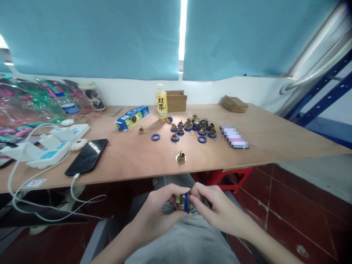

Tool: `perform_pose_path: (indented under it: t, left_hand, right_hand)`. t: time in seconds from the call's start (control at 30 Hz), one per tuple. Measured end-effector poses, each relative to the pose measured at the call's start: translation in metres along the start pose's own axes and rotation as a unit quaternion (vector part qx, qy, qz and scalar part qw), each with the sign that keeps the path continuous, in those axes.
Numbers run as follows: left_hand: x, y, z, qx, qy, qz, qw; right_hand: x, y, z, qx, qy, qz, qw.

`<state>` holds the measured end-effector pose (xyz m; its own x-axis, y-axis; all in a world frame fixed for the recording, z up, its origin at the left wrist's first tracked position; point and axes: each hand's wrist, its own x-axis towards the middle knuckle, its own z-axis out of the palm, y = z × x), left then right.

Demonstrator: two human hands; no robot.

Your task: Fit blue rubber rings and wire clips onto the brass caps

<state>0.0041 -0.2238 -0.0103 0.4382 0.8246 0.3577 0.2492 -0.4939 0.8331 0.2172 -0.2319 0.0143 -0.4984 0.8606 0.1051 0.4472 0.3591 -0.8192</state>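
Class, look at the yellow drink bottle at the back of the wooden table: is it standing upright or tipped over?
Upright: the yellow drink bottle stands on its base on the wooden table, cap uppermost.

Table (261,135) spans the view; hands sit below its near edge, over the lap. Left hand (156,216) at 9 o'clock of right hand (217,209), a brass fitting (180,200) with ring (186,202) pinched between them. Single fitting (180,157) on the table at 12 o'clock from the hands, near the edge. Cluster of fittings and rings (194,128) behind it, bottle (161,102) at the cluster's 10 o'clock, cardboard box (176,100) just right of the bottle. Carton (132,117) at the bottle's 8 o'clock. Loose ring (155,137) at 9 o'clock of the cluster. Phone (87,157) far left, power strip (52,148) at its 9 o'clock. Paper packet (235,103) at the cluster's 2 o'clock.
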Motion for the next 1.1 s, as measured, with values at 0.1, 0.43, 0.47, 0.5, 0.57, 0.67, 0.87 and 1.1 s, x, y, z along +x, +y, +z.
perform_pose_path:
  t: [0.1,0.43,0.47,0.5,0.57,0.67,0.87,1.1]
  left_hand:
    - [0.0,0.0,0.0,-0.011,-0.002,0.007,1.0]
    - [-0.001,-0.003,0.001,-0.024,-0.002,0.017,1.0]
    - [-0.001,-0.002,0.001,-0.026,0.0,0.019,0.999]
    - [-0.001,-0.002,0.001,-0.028,0.003,0.021,0.999]
    - [-0.001,-0.001,0.002,-0.03,0.012,0.025,0.999]
    - [-0.002,-0.001,0.004,-0.022,0.034,0.029,0.999]
    - [-0.002,-0.003,0.004,-0.019,0.042,0.036,0.998]
    - [-0.001,-0.001,0.002,-0.011,0.043,0.043,0.998]
  right_hand:
    - [0.0,0.0,-0.002,0.011,-0.009,0.002,1.0]
    - [0.001,0.005,0.007,0.095,0.009,0.035,0.995]
    - [0.0,0.006,0.009,0.1,0.012,0.037,0.994]
    - [0.0,0.007,0.01,0.099,0.015,0.036,0.994]
    - [-0.001,0.009,0.012,0.093,0.022,0.029,0.995]
    - [-0.001,0.009,0.013,0.086,0.029,0.016,0.996]
    - [-0.001,0.005,0.014,0.086,0.038,-0.001,0.996]
    - [-0.002,0.007,0.017,0.089,0.042,-0.004,0.995]
